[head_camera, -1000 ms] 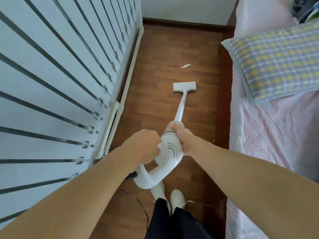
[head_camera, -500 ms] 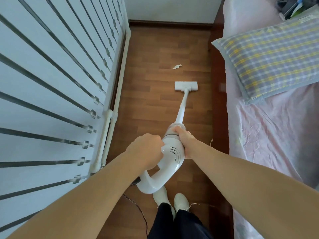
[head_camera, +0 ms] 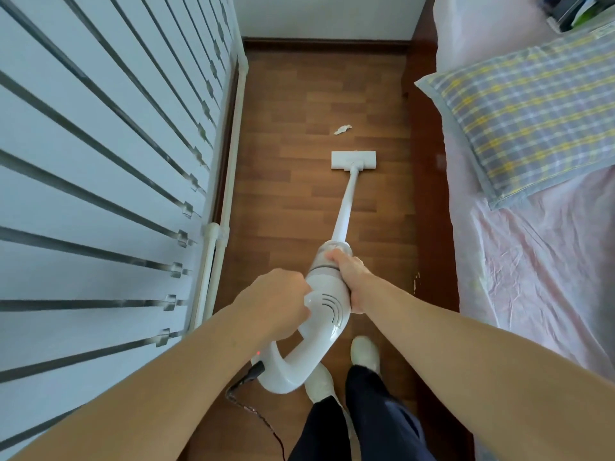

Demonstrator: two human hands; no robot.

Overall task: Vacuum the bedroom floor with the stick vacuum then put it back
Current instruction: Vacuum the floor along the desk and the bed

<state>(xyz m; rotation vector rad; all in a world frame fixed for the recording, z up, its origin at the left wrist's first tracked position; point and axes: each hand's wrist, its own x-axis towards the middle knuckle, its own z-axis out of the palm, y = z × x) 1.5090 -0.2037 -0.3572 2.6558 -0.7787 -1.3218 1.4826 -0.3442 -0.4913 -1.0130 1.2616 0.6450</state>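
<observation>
I hold a white stick vacuum (head_camera: 324, 311) in both hands over a brown wooden floor (head_camera: 299, 211). My left hand (head_camera: 278, 302) grips its looped handle. My right hand (head_camera: 349, 281) clasps the body just below the clear dust cup. The thin tube slants forward to the flat white floor head (head_camera: 353, 160), which rests on the boards in the middle of the aisle. A small white paper scrap (head_camera: 342, 129) lies just beyond the head, a little to its left. A black power cord (head_camera: 256, 414) trails from the handle's rear toward me.
A white wall with grey metal bars (head_camera: 100, 194) and white pipes (head_camera: 216, 241) bounds the aisle on the left. A bed with a pink sheet (head_camera: 532, 261) and a plaid pillow (head_camera: 519, 111) bounds it on the right. A dark baseboard (head_camera: 326, 44) closes the far end. My white shoes (head_camera: 364, 356) stand below.
I have stepped forward; one foot is now ahead of the other. The floor head has shifted slightly right and nearer the paper scrap. Both hands keep the same grip.
</observation>
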